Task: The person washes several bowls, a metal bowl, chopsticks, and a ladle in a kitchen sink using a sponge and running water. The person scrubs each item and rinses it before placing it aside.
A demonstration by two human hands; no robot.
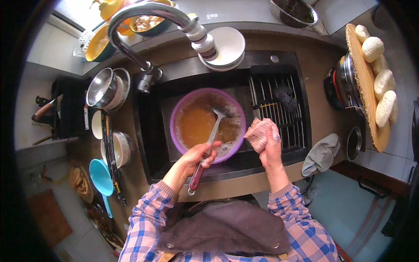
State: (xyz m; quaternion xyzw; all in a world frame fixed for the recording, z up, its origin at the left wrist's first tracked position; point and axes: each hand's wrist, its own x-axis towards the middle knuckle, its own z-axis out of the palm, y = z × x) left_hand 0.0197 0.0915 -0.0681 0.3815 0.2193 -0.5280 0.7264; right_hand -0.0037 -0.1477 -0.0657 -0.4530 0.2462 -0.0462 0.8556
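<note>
My left hand [199, 157] is closed around the shaft of a metal ladle or spatula [214, 132] with a dark red handle; its head dips at the surface of the cloudy, brownish water. That water fills a purple-rimmed basin [174, 139] standing in the dark sink [154, 131], with suds along its right side. In my right hand [271, 144] is a bunched pink cloth [257, 135], held right of the basin, over the edge of the drying rack [288, 114]. A dark scouring pad [285, 97] lies on the rack.
A curved faucet [131, 62] arches over the sink's back left, near stacked white plates [229, 46]. Metal bowls [101, 86], a blue ladle [101, 177] and chopsticks [111, 154] lie left. At right are a grey cloth [320, 155] and a wooden board [366, 88] bearing buns.
</note>
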